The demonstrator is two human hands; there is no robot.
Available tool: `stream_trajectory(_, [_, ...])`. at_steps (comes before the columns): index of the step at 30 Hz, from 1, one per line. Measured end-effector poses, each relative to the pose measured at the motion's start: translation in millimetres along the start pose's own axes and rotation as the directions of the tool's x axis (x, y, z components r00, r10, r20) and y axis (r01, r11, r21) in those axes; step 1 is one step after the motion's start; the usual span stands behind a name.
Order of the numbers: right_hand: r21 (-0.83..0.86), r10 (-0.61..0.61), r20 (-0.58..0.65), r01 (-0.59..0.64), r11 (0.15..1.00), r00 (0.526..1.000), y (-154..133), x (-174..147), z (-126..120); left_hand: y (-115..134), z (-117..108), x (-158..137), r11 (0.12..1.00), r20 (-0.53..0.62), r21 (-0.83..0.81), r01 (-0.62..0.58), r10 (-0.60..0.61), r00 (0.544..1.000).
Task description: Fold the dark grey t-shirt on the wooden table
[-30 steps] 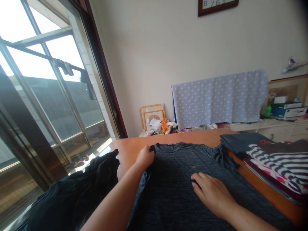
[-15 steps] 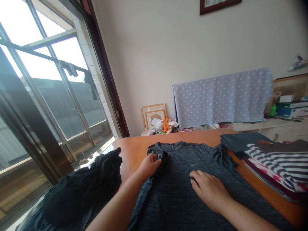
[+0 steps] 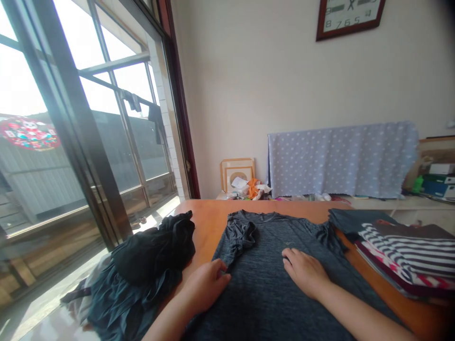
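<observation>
While flat, fingers [image 3: 289, 255] press T-shirt [image 3: 270, 289].

I see bare orange table [image 3: 206, 222] open between the grey T-shirt [image 3: 277, 284] and the heap of dark clothes [image 3: 149, 255] on my left — a narrow lane. On my right, the stack of folded clothes [image 3: 401, 251] blocks the table edge — only a thin strip is free.

We see a dark grey heathered t-shirt [image 3: 270, 284] lying flat on the table, collar away from us. Its left sleeve [image 3: 243, 235] seems folded inward, bunched.
</observation>
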State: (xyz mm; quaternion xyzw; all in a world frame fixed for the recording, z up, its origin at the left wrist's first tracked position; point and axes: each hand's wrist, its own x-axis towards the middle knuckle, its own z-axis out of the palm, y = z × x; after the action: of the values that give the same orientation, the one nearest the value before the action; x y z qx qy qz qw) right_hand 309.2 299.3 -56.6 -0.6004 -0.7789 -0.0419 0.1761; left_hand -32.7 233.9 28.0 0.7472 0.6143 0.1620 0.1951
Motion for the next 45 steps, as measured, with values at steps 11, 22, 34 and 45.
stream_trajectory(11, [0.002,-0.007,0.19,0.007,1.0,0.982,3.8,3.8,-14.2,2.0,9.2,-52.6,0.992,-0.051,-0.106,-0.066,0.061,0.997])
stream_trajectory(22, [0.012,-0.008,0.224,0.005,1.0,0.975,-60.0,-22.9,-37.4,-75.1,-1.1,-111.6,0.938,-0.317,-0.315,0.145,-0.248,0.916])
stream_trajectory(34, [0.225,-0.155,0.199,0.108,0.968,0.968,-161.6,-45.7,-42.3,-49.6,-9.0,-162.8,0.944,-0.268,0.073,0.322,-0.292,0.918])
stream_trajectory(45, [0.342,-0.096,0.193,0.024,0.939,0.976,-146.6,-22.9,-28.4,-43.3,-29.3,-173.9,0.855,-0.276,0.236,0.462,-0.397,0.875])
